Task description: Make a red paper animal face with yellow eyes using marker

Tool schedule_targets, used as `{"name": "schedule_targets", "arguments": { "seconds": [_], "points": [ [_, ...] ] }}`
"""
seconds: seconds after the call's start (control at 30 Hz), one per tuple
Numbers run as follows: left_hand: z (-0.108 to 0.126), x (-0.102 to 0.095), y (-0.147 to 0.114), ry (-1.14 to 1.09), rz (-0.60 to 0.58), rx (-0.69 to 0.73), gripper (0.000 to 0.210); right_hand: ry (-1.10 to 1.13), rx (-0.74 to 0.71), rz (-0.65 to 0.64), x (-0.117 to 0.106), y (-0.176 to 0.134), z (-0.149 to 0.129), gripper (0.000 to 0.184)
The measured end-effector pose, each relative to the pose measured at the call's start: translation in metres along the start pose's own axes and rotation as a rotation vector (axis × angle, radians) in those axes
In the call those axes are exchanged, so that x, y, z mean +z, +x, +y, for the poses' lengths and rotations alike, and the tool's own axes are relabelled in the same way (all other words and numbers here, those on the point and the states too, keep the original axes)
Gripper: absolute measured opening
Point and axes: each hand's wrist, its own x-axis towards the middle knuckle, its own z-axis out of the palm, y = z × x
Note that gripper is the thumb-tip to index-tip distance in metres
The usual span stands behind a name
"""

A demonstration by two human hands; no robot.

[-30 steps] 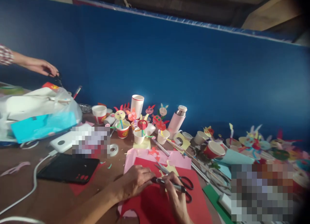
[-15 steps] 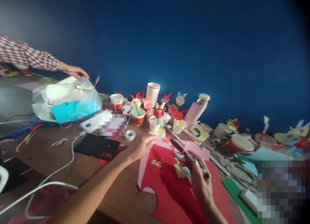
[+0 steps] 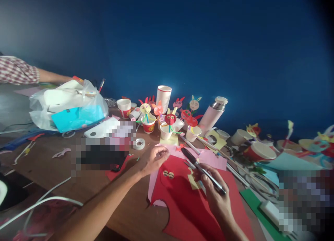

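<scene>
My right hand (image 3: pixel 216 190) is closed around a marker pen (image 3: pixel 208 176) with a black cap and a grey barrel, tilted above a red paper sheet (image 3: pixel 188 213). My left hand (image 3: pixel 153 159) hovers by the sheet's upper left edge, thumb and fingers pressed together; whatever is in them is too small to make out. Two small round striped eyes (image 3: pixel 168 174) lie on the red sheet, beside a faint curved outline. A cut yellow paper scrap (image 3: pixel 194 180) rests near my right fingers. Pink paper (image 3: pixel 212 159) shows under the red sheet.
Paper cups (image 3: pixel 167 130) with paper-faced figures stand behind the sheet, near a leaning pink thermos (image 3: pixel 212 115). A tape roll (image 3: pixel 139 143) and a white power bank (image 3: pixel 101 127) lie leftward. A co-worker's checked sleeve (image 3: pixel 18 70) reaches behind a filled plastic bag (image 3: pixel 68 105).
The co-worker's arm has lowered, and its hand has gone behind the bag. My left fingers have curled in more. The marker stays in my right hand, almost unmoved.
</scene>
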Motion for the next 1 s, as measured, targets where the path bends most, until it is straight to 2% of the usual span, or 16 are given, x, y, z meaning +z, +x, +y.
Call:
{"name": "schedule_targets", "arguments": {
  "seconds": [0.07,0.17,0.4,0.63,0.77,0.9,1.0],
  "points": [
    [-0.002,-0.002,-0.001,0.067,-0.007,0.005,0.022,-0.075,0.001,0.003,-0.001,-0.001,0.002,0.029],
    [-0.005,-0.003,-0.001,0.183,-0.034,0.029,0.031,-0.130,0.012,-0.013,-0.002,-0.004,0.008,0.034],
    [-0.029,0.001,0.008,0.420,-0.100,0.006,0.037,-0.196,0.011,0.035,0.004,-0.006,0.004,0.024],
    [-0.053,0.013,0.013,0.458,-0.084,0.044,0.043,-0.237,-0.036,0.008,0.004,-0.004,0.003,0.022],
    [-0.046,0.008,0.009,0.410,-0.042,0.072,0.036,-0.218,-0.011,0.027,0.003,-0.003,0.007,0.025],
    [-0.023,0.004,0.002,0.300,0.033,0.103,0.028,-0.154,0.025,0.060,0.004,-0.003,0.009,0.024],
    [-0.004,0.010,-0.005,0.155,0.057,0.144,0.030,-0.086,-0.013,0.124,0.006,-0.003,0.009,0.022]
  ]
}}
